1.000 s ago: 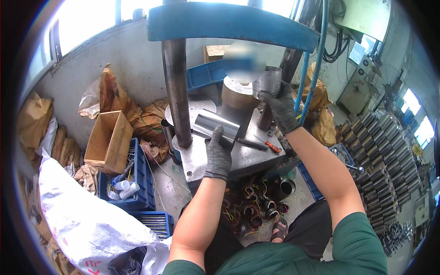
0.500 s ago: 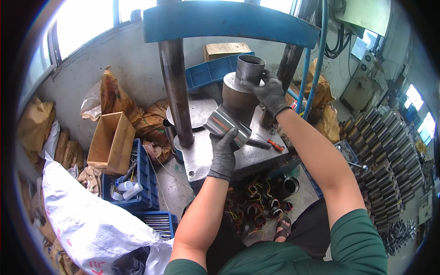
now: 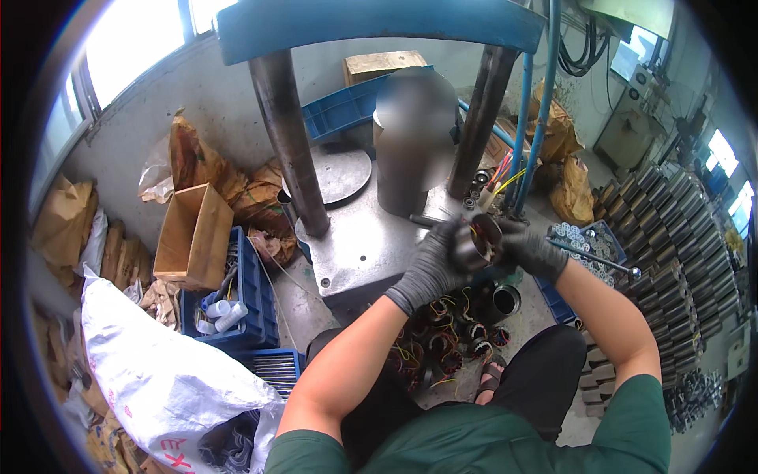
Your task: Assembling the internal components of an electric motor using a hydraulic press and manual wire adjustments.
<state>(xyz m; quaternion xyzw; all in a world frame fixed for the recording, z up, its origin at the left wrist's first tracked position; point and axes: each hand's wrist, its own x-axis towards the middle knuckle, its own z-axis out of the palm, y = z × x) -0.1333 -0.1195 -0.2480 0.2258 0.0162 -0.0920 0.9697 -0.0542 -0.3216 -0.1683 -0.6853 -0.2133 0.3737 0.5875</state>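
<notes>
A short metal motor tube (image 3: 472,251) with red and yellow wires inside is held over the front right of the steel press bed (image 3: 347,257). My left hand (image 3: 433,268), in a dark grey glove, wraps round its left side. On its right side my right hand (image 3: 530,246), gloved alike, has its fingers closed against the rim. Behind them stands a thick upright steel cylinder (image 3: 401,186); its upper part is blurred. A dark rod end (image 3: 426,220) shows beside my left hand.
Two steel columns (image 3: 288,142) carry a blue crossbeam (image 3: 379,28). Wired motor parts (image 3: 442,344) lie on the floor below. Stacked metal tubes (image 3: 671,237) stand right, near a ball-ended lever (image 3: 634,273). Left are a blue crate (image 3: 264,304), a wooden box (image 3: 189,245) and a white sack (image 3: 158,379).
My right hand has left the upright cylinder and come down to the front right. My left hand has moved right. Both hands now grip one wired tube; the view has shifted slightly.
</notes>
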